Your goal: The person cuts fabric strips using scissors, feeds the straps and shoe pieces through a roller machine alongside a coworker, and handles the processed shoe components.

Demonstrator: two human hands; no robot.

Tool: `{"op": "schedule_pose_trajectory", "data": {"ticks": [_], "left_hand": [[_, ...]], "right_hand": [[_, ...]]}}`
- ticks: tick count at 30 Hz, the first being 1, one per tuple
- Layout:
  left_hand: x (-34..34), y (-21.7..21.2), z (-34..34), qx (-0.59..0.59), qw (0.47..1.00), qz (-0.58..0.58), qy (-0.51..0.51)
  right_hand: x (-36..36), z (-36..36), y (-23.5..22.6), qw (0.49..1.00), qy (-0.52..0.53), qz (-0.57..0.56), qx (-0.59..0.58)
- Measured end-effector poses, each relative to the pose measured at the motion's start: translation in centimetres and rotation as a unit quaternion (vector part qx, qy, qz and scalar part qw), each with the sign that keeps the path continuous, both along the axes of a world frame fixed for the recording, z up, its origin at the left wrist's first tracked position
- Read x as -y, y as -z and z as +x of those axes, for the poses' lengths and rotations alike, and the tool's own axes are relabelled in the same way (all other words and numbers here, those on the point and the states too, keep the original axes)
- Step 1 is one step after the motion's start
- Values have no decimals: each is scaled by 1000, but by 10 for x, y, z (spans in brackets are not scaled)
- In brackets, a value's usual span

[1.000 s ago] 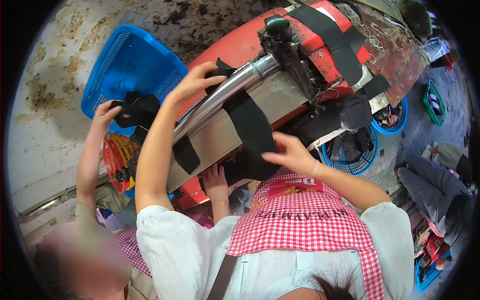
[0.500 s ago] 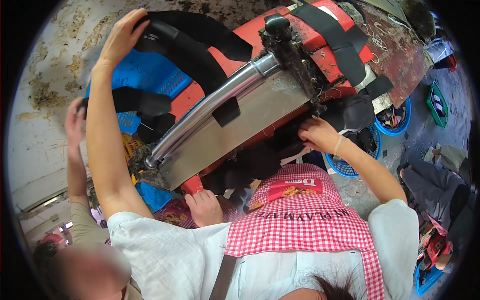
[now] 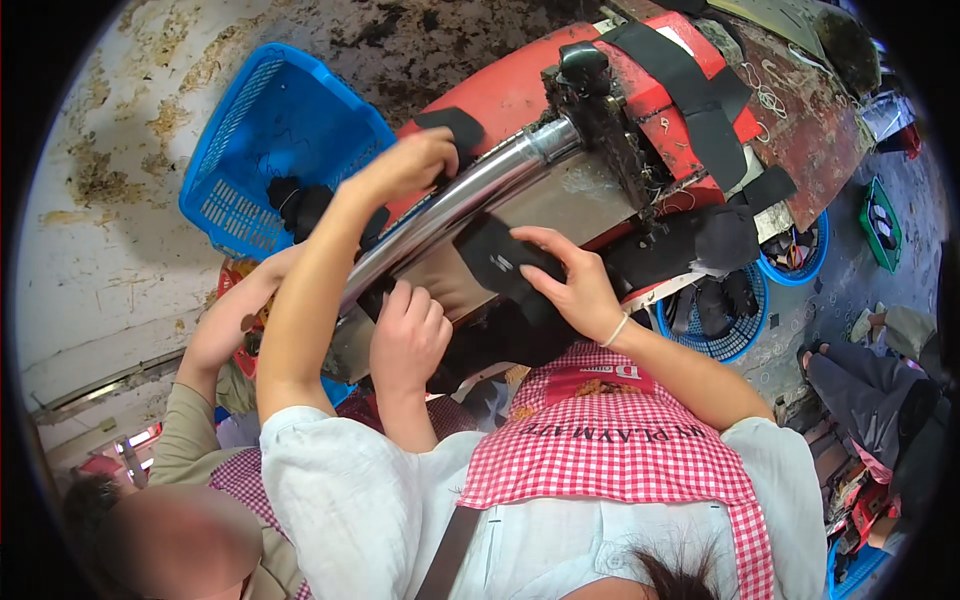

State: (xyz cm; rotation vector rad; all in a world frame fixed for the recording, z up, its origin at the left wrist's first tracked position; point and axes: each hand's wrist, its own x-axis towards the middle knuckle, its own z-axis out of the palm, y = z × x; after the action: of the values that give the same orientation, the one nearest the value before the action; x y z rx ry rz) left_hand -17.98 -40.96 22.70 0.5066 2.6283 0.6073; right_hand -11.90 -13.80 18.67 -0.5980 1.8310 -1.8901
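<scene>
A red machine (image 3: 500, 72) with a shiny metal roller (image 3: 465, 195) and a metal plate (image 3: 590, 185) lies before me. My left hand (image 3: 410, 168) reaches beyond the roller, its fingers curled on a black fabric piece (image 3: 452, 124). On the near side my right hand (image 3: 580, 285) rests on another black fabric piece (image 3: 492, 250) over the plate, thumb and forefinger spread apart. A co-worker's hand (image 3: 410, 330) is by the roller's near left end, at the edge of a dark piece. Their other arm (image 3: 235, 310) passes behind my left forearm, its hand hidden.
A blue basket (image 3: 225, 130) with dark pieces stands beyond the machine at left. Black strips (image 3: 690, 100) drape over the machine's right end. Blue round baskets (image 3: 745, 335) stand on the floor at right, and a green tray (image 3: 880, 228) lies farther off. Another person's legs (image 3: 865, 385) show at right.
My left hand has come down and right from the raised black strip to the roller. My right hand has moved left onto the plate. The co-worker's hand has risen to the roller.
</scene>
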Motion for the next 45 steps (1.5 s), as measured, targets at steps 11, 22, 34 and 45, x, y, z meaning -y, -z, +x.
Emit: {"op": "schedule_pose_trajectory", "data": {"ticks": [11,22,34,45], "left_hand": [[29,-16,-2,-21,982,94,-164],[89,-131,-54,-295,944,-138,-60],[45,-69,-41,-296,947,-124,-2],[-6,0,4,75,985,26,-150]], "right_hand": [[-72,8,44,968,-240,44,-61],[-100,-50,102,794,-161,261,-525],[-59,-14,-12,994,-69,81,-4],[-3,22,23,987,-89,-46,123]]}}
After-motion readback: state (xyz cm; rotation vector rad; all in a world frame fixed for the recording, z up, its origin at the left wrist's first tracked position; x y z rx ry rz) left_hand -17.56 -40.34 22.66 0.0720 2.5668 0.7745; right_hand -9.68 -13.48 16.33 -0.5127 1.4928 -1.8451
